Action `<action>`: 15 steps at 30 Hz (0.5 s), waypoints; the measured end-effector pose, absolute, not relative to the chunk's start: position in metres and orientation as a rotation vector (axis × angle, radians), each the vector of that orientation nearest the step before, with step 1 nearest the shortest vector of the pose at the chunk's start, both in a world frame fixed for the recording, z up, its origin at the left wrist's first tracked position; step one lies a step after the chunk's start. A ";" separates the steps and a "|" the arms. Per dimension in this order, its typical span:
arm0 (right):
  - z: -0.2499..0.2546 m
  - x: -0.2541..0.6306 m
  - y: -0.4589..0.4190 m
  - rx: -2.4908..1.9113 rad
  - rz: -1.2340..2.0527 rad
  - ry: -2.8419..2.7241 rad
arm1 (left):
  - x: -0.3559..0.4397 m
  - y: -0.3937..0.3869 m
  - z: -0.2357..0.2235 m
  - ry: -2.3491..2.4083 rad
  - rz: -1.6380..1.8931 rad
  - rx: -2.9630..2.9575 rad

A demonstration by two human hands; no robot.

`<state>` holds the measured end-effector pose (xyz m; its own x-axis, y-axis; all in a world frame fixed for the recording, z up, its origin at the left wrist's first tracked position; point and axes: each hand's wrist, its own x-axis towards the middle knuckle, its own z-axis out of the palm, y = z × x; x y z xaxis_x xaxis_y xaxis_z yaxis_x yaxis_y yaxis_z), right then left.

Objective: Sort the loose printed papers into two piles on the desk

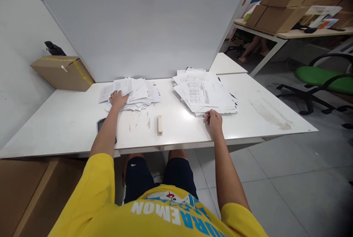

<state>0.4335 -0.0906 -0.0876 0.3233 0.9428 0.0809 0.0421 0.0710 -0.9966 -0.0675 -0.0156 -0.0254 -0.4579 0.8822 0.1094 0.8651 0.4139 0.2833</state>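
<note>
My left hand [118,99] lies on the left pile of printed papers [140,92], its fingers spread over a top sheet near the pile's left side. At the front edge of the right paper pile [204,92], my right hand [214,121] has its fingers curled and pressed together at a sheet's corner. That pile is larger and loosely fanned, with a printed page on top. Between the piles and nearer to me, a small cream stapler-like block [160,125] lies on the white table [176,134]. A dark flat device [100,124] is partly hidden under my left forearm.
A white upright panel [143,24] stands behind the piles. A taped cardboard box [64,73] sits at the back left. To the right are a green chair [325,79] and another desk with cardboard boxes [278,16]. A person's legs [252,47] show beneath that desk.
</note>
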 end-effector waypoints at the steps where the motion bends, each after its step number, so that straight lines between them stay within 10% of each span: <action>1: -0.087 0.433 -0.091 -1.318 0.901 -1.020 | -0.070 -0.017 -0.026 2.568 0.417 1.622; 15: -0.090 0.433 -0.091 -1.318 0.904 -1.000 | -0.081 -0.023 -0.025 2.546 0.275 1.672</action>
